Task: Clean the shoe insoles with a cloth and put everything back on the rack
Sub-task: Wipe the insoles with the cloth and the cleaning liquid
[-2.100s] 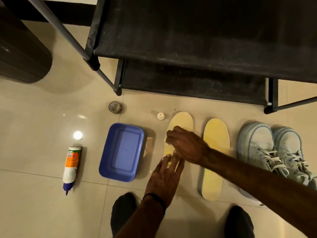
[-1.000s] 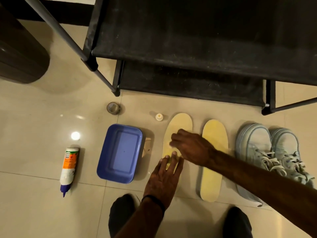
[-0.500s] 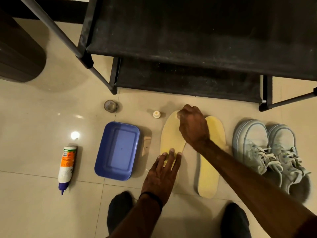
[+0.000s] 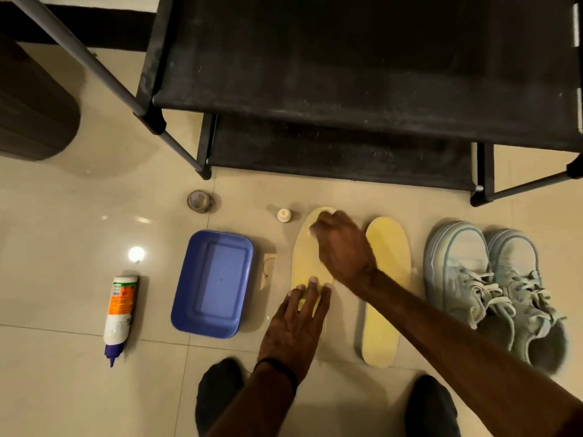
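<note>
Black rack (image 4: 362,89) across the far side, standing on pale floor tiles. Pair of pale blue shoes (image 4: 492,288) at right, side by side. Blue tub (image 4: 213,283) left of centre. Two yellow insoles flat on the floor: right insole (image 4: 386,291) bare, left insole (image 4: 307,263) under both hands. Left hand (image 4: 295,326) flat, fingers straight, pressing the near end. Right hand (image 4: 340,247) curled at the far end, gripping a pale cloth (image 4: 326,211), only its edge visible. White bottle (image 4: 120,313) lying far left. Tape roll (image 4: 198,200) and small cap (image 4: 284,214) near the rack.
</note>
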